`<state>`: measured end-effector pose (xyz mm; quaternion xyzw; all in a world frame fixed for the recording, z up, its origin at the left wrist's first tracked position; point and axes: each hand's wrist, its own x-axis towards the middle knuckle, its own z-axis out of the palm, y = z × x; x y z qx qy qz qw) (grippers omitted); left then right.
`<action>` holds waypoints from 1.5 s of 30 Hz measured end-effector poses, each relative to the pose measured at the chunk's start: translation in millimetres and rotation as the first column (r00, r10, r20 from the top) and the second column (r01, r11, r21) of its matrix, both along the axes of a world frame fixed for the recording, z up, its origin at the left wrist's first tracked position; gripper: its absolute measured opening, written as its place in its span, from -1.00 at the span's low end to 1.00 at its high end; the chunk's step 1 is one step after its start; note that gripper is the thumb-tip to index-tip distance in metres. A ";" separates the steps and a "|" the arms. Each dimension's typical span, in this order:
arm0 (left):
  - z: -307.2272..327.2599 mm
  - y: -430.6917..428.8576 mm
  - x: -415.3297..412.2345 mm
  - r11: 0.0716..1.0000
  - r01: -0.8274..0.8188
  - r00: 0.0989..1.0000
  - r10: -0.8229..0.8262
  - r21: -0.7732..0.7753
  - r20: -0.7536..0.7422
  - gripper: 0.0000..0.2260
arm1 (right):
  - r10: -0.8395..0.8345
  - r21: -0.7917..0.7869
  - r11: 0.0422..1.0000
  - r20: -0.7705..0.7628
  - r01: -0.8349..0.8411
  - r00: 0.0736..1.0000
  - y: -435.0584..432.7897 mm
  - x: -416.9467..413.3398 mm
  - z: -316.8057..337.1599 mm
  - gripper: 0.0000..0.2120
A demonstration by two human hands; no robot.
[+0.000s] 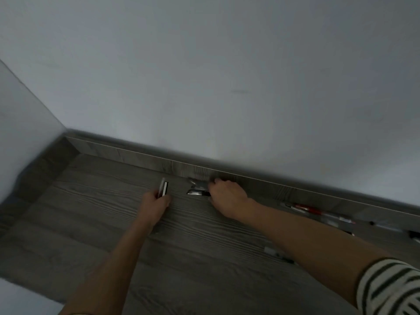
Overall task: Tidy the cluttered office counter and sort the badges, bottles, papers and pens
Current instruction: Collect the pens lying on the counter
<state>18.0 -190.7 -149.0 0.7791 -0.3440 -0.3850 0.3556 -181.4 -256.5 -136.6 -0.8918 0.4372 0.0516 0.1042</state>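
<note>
Two pens [164,188] are sticking up out of the left hand [156,204], its fingers curling round their lower ends. A pen cluster [197,192] is lying by the back lip [136,155] of the bench [91,201], with the right hand [227,196] curling over its near ends and apparently gripping them. Risk: the right hand is bunching several round barrels at once, so one could slip free and roll towards the loose pens [318,212] further right.

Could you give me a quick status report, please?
Left hand grips two slim white-and-black pens. Right hand curled on silver-and-black pens by the grey wood-grain backsplash. Red-and-white pens lie loose, right; nothing blocking.
</note>
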 end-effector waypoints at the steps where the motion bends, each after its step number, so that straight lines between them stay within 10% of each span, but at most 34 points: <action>1: 1.3 -0.3 -0.5 1.000 -0.012 1.000 0.012 0.006 -0.016 -0.81 | -0.019 0.045 0.999 -0.005 0.019 1.000 -1.9 -1.3 0.9 -0.75; 14: 20.4 -18.6 -76.7 0.979 0.135 0.971 -0.161 -0.150 -0.179 -0.71 | -0.443 0.299 0.883 0.277 0.362 0.853 29.8 -127.8 39.9 -0.79; 22: 84.6 -34.6 -218.8 0.760 0.568 0.798 -0.603 -0.317 -0.017 -0.68 | -0.746 0.366 0.629 0.531 0.685 0.402 82.3 -252.1 87.6 -0.64; 34: 122.5 -10.5 -420.3 0.394 0.840 0.512 -0.804 -0.373 0.303 -0.61 | -0.596 0.362 0.255 0.789 0.896 -0.149 174.3 -458.3 133.5 -0.72; 45: 134.3 17.6 -536.3 0.363 0.833 0.534 -0.728 -0.419 0.431 -0.52 | -0.833 0.317 0.209 0.553 0.925 -0.002 194.1 -559.4 91.7 -0.83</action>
